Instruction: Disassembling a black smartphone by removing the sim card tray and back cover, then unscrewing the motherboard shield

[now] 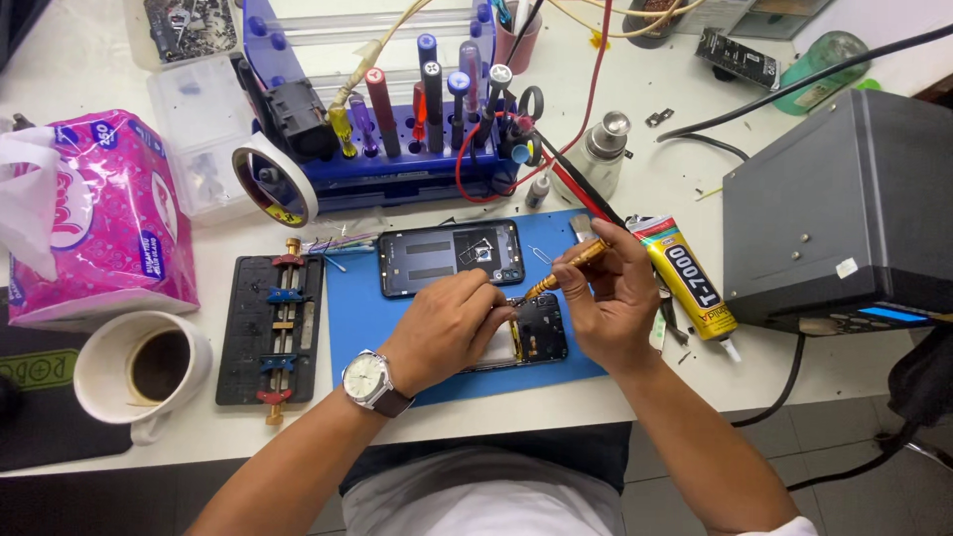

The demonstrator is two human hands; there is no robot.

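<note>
Holding opened phone [531, 333] w/ left hand [447, 328]; right hand [611, 303] grip grasping brass screwdriver [568, 268].

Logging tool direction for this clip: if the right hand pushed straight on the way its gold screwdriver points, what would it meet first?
The right hand aims the gold screwdriver down-left; it would probably first meet the opened phone beside the left hand fingertips, though depth is unclear.

a white table [685, 179] carries a blue mat [352, 328] at centre, a black repair jig [271, 331] and cup [139, 367] lower left, a pink tissue pack [109, 218] at left, a blue tool rack [397, 149] at top, and a dark box [844, 208] at right.
</note>
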